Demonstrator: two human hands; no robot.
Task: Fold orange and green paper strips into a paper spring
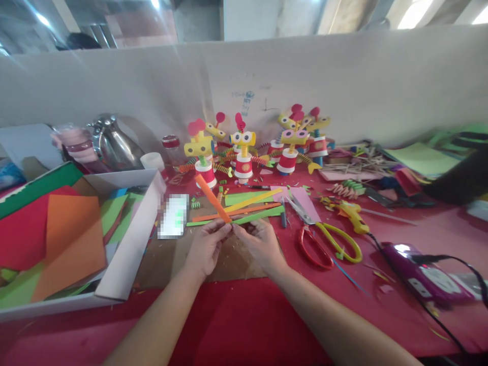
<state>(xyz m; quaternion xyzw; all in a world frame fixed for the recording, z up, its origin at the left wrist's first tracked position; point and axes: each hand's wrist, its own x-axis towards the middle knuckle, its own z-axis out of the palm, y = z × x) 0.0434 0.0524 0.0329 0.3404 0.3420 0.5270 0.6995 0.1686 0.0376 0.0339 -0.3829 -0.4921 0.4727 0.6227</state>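
Both my hands meet over a brown cardboard mat [229, 262] at the table's middle. My left hand [206, 249] pinches the lower end of an orange paper strip [211, 197] that slants up to the left. My right hand [261, 244] is closed, fingertips touching the left hand, on the end of a green paper strip [263, 214] that runs off to the right. More yellow, orange and green strips [251, 203] lie just beyond my fingers.
A white box [129, 244] of coloured paper sheets stands at the left. Scissors [328, 239], a yellow glue gun [353, 213] and a purple power strip [423, 277] lie at the right. Several paper-cup figures [244, 152] stand by the wall, with a metal kettle [114, 142].
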